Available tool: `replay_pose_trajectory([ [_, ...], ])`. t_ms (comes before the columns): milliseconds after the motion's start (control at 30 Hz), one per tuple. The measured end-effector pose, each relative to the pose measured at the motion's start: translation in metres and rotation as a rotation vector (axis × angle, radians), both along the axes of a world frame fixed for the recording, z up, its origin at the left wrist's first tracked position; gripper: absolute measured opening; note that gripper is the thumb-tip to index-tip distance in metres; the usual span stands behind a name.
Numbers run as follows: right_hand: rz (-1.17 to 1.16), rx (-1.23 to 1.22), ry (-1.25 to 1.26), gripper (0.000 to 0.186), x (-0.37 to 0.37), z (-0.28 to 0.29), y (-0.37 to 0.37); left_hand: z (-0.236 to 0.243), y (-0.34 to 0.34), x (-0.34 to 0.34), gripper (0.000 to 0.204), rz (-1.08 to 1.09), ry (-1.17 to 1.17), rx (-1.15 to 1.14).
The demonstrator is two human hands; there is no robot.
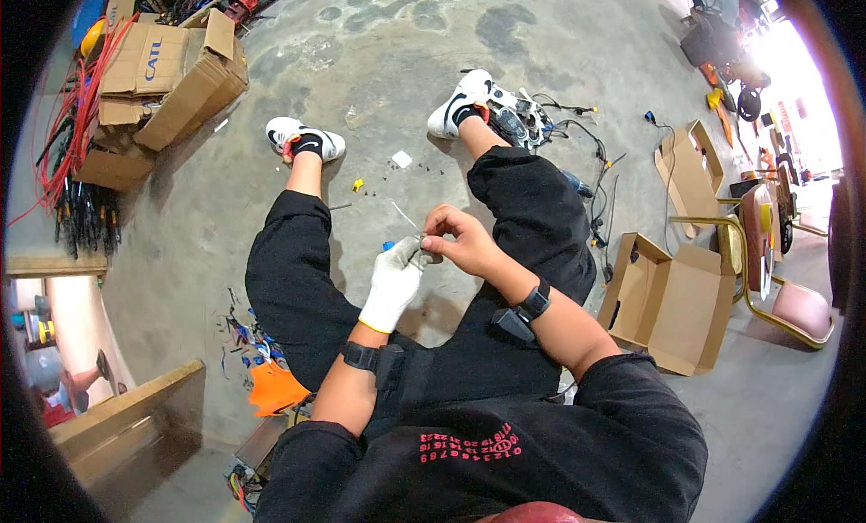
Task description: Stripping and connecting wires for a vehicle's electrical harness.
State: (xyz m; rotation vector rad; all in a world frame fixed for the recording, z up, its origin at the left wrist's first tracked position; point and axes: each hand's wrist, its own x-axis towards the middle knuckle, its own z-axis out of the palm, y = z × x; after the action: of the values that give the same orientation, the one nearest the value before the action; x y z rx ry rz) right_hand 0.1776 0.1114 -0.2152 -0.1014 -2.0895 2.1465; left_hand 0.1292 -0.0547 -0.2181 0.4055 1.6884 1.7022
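Note:
My left hand, in a white work glove, is raised between my knees with its fingers closed. The bare fingers of my right hand pinch together right against the gloved fingertips. Whatever small piece sits between them is mostly hidden. A thin whitish strip sticks out just beyond the fingertips; I cannot tell whether it is held or lies on the floor behind. Beside the gloved fingers shows a small blue bit, also partly hidden.
A small yellow piece and a white square lie on the concrete floor. Right of my leg are black cables and an open cardboard box. An orange sheet and scraps lie left. Cartons stand far left.

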Motion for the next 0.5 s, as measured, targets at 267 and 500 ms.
replay_pose_trajectory([
  [267,-0.064,0.184,0.082,0.012,-0.0016,0.0066,-0.0035,0.0002,-0.0021,-0.0004,0.015,0.021,0.022,-0.068],
  [500,-0.111,0.316,0.104,0.012,-0.0025,0.0050,-0.0063,-0.0072,0.0002,-0.0003,0.019,0.066,-0.028,-0.081],
])
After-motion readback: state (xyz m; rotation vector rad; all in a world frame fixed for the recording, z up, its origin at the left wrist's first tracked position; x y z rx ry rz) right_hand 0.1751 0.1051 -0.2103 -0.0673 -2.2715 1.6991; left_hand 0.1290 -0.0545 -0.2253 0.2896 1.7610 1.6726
